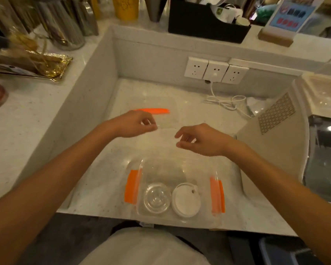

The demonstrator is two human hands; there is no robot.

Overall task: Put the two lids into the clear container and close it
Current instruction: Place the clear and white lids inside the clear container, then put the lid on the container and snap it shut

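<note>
The clear container (180, 217) stands at the counter's near edge, uncovered, with orange latches on its left and right sides. Inside it lie a clear round lid (157, 197) on the left and a white round lid (185, 200) on the right. Farther back is the container's clear cover (166, 119), with an orange latch along its far edge. My left hand (134, 124) pinches the cover's near edge. Just right of that edge hovers my right hand (197, 140), its fingers curled and apart with nothing in them.
A low wall bounds the recessed counter on the left and back, with three sockets (215, 70) and a white cable (225, 101). A beige machine (275, 134) stands close on the right. Cups, metal canisters and a black box line the raised ledge.
</note>
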